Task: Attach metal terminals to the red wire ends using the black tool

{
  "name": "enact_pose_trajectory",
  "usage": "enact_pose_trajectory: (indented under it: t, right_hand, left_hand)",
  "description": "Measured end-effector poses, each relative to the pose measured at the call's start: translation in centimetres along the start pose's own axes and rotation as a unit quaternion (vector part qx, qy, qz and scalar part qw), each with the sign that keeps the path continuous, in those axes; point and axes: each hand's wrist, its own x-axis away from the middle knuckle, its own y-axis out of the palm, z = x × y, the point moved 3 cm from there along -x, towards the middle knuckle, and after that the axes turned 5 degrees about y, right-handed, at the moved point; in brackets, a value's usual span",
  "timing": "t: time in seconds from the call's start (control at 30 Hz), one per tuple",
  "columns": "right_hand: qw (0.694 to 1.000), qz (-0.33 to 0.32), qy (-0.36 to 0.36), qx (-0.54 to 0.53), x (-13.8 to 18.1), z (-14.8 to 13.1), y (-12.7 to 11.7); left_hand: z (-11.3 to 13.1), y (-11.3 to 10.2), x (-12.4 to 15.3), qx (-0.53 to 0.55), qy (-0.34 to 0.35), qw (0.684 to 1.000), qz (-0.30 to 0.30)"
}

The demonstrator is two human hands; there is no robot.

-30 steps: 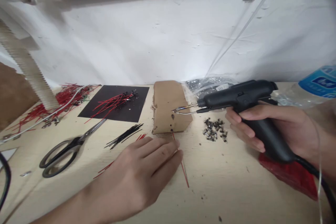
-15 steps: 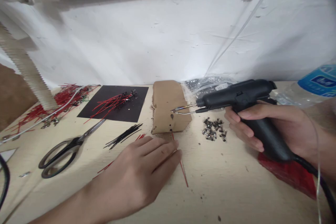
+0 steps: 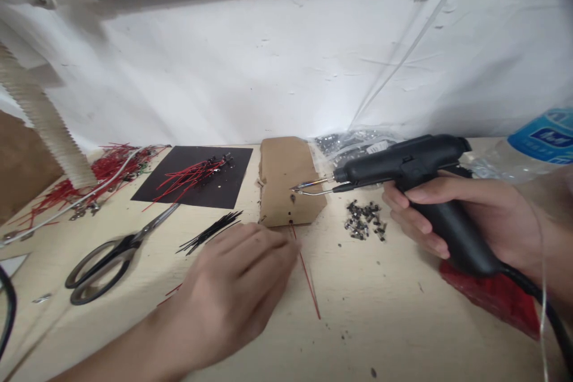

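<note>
My right hand (image 3: 474, 209) is wrapped around the grip of a black soldering gun (image 3: 403, 161). Its metal tip and thin solder feed tube point left, above a piece of brown cardboard (image 3: 286, 161). Close to the cardboard's front edge, my left hand (image 3: 246, 280) is closed with its fingers curled down to the table; what they hold, if anything, is hidden. Beside its fingertips a red wire (image 3: 308, 283) runs from a small dark part at the cardboard's edge toward me. Short black wires (image 3: 210, 231) lie just beyond that hand.
Scissors (image 3: 120, 256) lie at left by a black sheet (image 3: 201, 191) carrying red-wired parts. A heap of red wires (image 3: 107, 170) sits behind. Small metal-and-black components (image 3: 364, 219) are piled right of the cardboard. A plastic bottle (image 3: 544, 137) and a red packet (image 3: 490, 298) are at right.
My left hand has drawn its fingers in from a flatter, spread pose and shifted slightly left, uncovering more of the red wire. The right hand and soldering gun stay nearly still.
</note>
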Motion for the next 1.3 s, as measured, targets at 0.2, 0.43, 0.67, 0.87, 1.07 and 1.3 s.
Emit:
enact_pose_trajectory:
  t: [0.2, 0.43, 0.67, 0.87, 1.07, 1.3]
  right_hand:
    - [1.000, -0.004, 0.009, 0.011, -0.1, 0.1, -0.3]
    - [1.000, -0.001, -0.009, 0.010, 0.2, -0.1, -0.1]
    - [1.000, 0.000, 0.010, 0.006, 0.1, 0.0, -0.1]
    - [1.000, 0.001, 0.003, 0.004, 0.2, 0.0, -0.1]
    - [1.000, -0.001, -0.008, 0.012, 0.0, 0.0, 0.0]
    - [1.000, 0.007, 0.016, 0.010, 0.1, 0.0, 0.0]
  left_hand:
    - [-1.3, 0.2, 0.1, -0.035, -0.085, 0.994, 0.054]
    - [-1.2, 0.4, 0.0, -0.054, -0.077, 0.995, -0.015]
    - [-1.1, 0.7, 0.2, -0.045, -0.076, 0.995, -0.055]
    - [-1.1, 0.6, 0.1, -0.051, -0.070, 0.995, -0.043]
    - [-1.3, 0.3, 0.1, -0.038, -0.089, 0.995, -0.001]
    - [-1.7, 0.3, 0.0, -0.045, -0.101, 0.993, 0.053]
